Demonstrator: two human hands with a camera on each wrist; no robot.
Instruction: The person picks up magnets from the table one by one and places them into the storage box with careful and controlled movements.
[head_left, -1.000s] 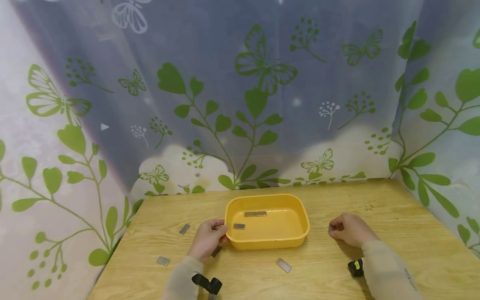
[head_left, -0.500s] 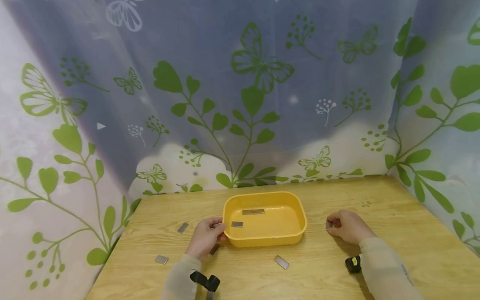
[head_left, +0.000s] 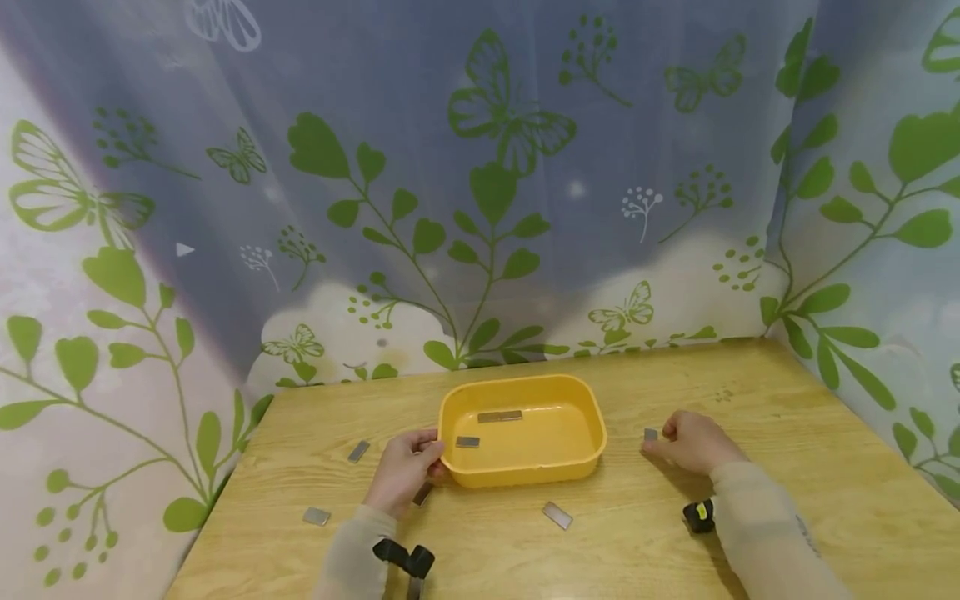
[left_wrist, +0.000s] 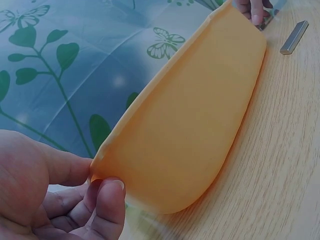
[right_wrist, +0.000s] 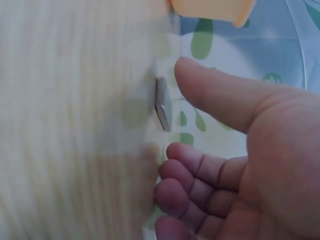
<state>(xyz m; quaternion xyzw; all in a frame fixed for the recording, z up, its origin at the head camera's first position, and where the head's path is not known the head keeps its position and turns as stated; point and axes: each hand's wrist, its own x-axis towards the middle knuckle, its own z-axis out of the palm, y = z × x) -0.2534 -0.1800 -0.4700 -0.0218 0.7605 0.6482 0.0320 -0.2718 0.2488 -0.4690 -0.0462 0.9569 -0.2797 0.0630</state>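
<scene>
Left hand: pinching the near-left rim of the yellow plastic tray, thumb on the outer wall, fingers curled at the edge, as the left wrist view confirms. Right hand: fingers loosely curled, thumb extended, nothing held; small metal plate just off the fingertips on the wooden table, to the right of the tray. Right wrist view blurred; contact between thumb and plate cannot be told.

Handling, as judged: plate thin, flat, rigid, smooth-faced and probably dense for its size; lying flush on the wood, so awkward to lift from above. Best taken by the two long edges between thumb and forefinger, or tipped up on one edge first. Possibly magnetic, given two in the tray lying end to end; not confirmed. Tray light, stiff enough to hold by the rim.

Count of metal plates: eight visible. Three inside the tray: a joined pair at the far side, one single at the left. Five on the table: one by the right hand, one near the tray, one partly hidden under the left hand, two at far left. One tray. Backdrop: printed curtain with leaves and butterflies.
</scene>
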